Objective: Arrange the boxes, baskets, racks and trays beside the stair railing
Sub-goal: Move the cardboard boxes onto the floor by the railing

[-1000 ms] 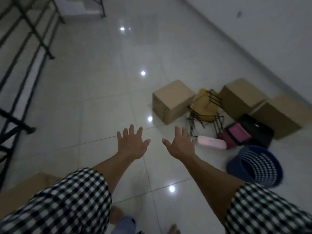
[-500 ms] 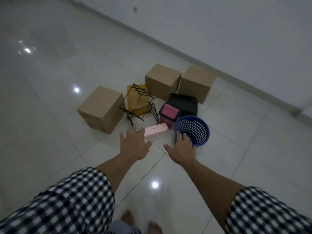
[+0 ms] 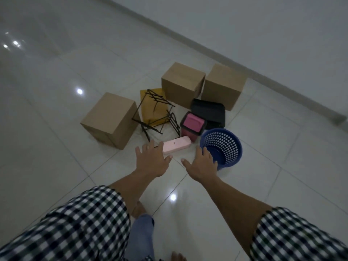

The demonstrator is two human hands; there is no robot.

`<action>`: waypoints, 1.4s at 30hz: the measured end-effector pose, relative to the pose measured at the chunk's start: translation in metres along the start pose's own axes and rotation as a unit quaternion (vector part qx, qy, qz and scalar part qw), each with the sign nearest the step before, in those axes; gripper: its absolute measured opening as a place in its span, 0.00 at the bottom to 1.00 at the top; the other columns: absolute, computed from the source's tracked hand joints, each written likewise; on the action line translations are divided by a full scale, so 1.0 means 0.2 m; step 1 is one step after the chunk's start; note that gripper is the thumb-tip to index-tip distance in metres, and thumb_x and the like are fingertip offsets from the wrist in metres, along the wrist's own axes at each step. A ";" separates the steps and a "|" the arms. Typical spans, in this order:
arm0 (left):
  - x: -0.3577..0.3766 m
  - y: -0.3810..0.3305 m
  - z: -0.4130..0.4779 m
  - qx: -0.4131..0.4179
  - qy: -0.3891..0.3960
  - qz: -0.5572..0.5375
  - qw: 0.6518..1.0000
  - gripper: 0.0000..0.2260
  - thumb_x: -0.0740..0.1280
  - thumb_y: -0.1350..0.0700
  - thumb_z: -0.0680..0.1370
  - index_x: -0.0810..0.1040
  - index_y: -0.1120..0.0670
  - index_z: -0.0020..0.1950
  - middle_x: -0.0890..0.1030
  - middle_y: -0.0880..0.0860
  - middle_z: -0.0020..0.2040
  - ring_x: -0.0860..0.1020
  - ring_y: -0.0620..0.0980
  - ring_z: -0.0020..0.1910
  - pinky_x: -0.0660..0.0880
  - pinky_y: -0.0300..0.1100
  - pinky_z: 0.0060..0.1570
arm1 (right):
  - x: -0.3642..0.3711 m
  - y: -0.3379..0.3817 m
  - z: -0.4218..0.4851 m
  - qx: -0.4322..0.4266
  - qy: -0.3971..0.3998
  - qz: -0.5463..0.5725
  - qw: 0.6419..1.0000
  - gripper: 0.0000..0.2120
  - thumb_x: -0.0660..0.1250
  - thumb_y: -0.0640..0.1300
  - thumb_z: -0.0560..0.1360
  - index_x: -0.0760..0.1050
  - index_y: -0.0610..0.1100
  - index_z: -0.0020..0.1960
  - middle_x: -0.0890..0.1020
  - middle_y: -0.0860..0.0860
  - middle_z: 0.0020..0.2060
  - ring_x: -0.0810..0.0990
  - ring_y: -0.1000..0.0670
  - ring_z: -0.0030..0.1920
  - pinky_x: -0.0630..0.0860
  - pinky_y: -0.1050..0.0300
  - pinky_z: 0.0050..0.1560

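We see both arms stretched forward and down, palms toward the floor point(image 3: 56, 132). The left hand point(image 3: 152, 162) has its fingers spread and straight and grips nothing. The right hand point(image 3: 200, 163) is likewise splayed and empty, and its fingertips reach the near left edge of the blue basket point(image 3: 228, 147). We cannot tell whether they touch it.

Just left of the basket lies a long pale pink case point(image 3: 176, 146), its near end under the left hand's fingertips. Just behind the basket stands a small pink bin point(image 3: 192, 126), and behind that a black tray point(image 3: 209, 112). A black wire rack point(image 3: 156, 113) sits tipped further left of the basket, with a yellow box point(image 3: 153, 102) behind it. The nearest cardboard box point(image 3: 111, 119) stands left of the rack. A second cardboard box point(image 3: 182, 83) and a third cardboard box point(image 3: 224, 85) stand well behind the basket, side by side, near the wall point(image 3: 263, 25).
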State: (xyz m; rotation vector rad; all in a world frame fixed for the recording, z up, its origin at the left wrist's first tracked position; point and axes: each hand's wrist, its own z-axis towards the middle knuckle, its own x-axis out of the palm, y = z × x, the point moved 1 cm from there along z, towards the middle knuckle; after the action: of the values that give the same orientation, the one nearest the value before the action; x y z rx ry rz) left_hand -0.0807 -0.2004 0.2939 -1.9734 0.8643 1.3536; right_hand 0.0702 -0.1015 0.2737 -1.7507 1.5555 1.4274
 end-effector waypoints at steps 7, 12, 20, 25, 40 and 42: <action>-0.07 0.69 0.45 -0.072 0.035 -0.029 0.996 0.32 0.50 0.33 0.79 0.52 0.47 0.80 0.51 0.56 0.80 0.52 0.58 0.77 0.46 0.61 0.73 | 0.21 0.72 0.47 -0.049 0.049 -0.007 0.998 0.41 0.60 0.67 0.76 0.50 0.49 0.80 0.55 0.44 0.79 0.55 0.40 0.77 0.56 0.35 0.74; -0.19 1.20 0.74 -0.132 0.035 -0.016 0.991 0.32 0.51 0.34 0.79 0.55 0.49 0.79 0.55 0.57 0.79 0.55 0.59 0.76 0.48 0.62 0.73 | 0.31 1.24 0.78 -0.081 0.069 -0.011 0.994 0.41 0.61 0.66 0.76 0.50 0.48 0.80 0.55 0.44 0.79 0.55 0.41 0.78 0.55 0.34 0.74; -0.29 1.76 1.22 -0.195 0.048 -0.020 0.980 0.31 0.51 0.35 0.80 0.54 0.48 0.79 0.54 0.57 0.79 0.56 0.60 0.76 0.49 0.62 0.73 | 0.45 1.84 1.27 -0.128 0.101 -0.029 0.986 0.42 0.61 0.67 0.76 0.48 0.48 0.81 0.52 0.45 0.80 0.52 0.42 0.79 0.54 0.36 0.75; -0.27 2.03 1.61 -0.240 0.075 -0.032 0.967 0.32 0.49 0.33 0.79 0.50 0.47 0.80 0.51 0.55 0.80 0.53 0.59 0.77 0.47 0.60 0.74 | 0.62 2.13 1.66 -0.149 0.127 -0.015 0.981 0.42 0.63 0.66 0.75 0.52 0.48 0.80 0.58 0.45 0.78 0.58 0.42 0.77 0.59 0.36 0.73; 0.47 2.61 2.62 -0.237 0.132 -0.076 0.960 0.32 0.55 0.36 0.79 0.52 0.49 0.79 0.55 0.58 0.79 0.59 0.61 0.75 0.58 0.60 0.71 | 1.51 2.38 2.55 -0.012 0.216 0.065 0.974 0.41 0.67 0.60 0.76 0.54 0.40 0.78 0.61 0.42 0.76 0.63 0.40 0.74 0.66 0.44 0.70; 0.59 2.69 2.69 -0.228 0.139 -0.071 0.961 0.32 0.56 0.37 0.79 0.52 0.49 0.79 0.55 0.58 0.78 0.60 0.61 0.74 0.59 0.59 0.70 | 1.62 2.37 2.60 0.038 0.220 0.095 0.970 0.43 0.68 0.58 0.76 0.52 0.38 0.79 0.60 0.42 0.77 0.63 0.41 0.74 0.66 0.47 0.69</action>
State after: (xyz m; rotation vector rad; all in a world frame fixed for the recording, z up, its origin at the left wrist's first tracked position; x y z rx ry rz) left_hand -0.7702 -0.1417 -0.0418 -2.5736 0.5430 1.2927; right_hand -0.6182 0.0186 -0.0627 -2.0113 2.0220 1.0834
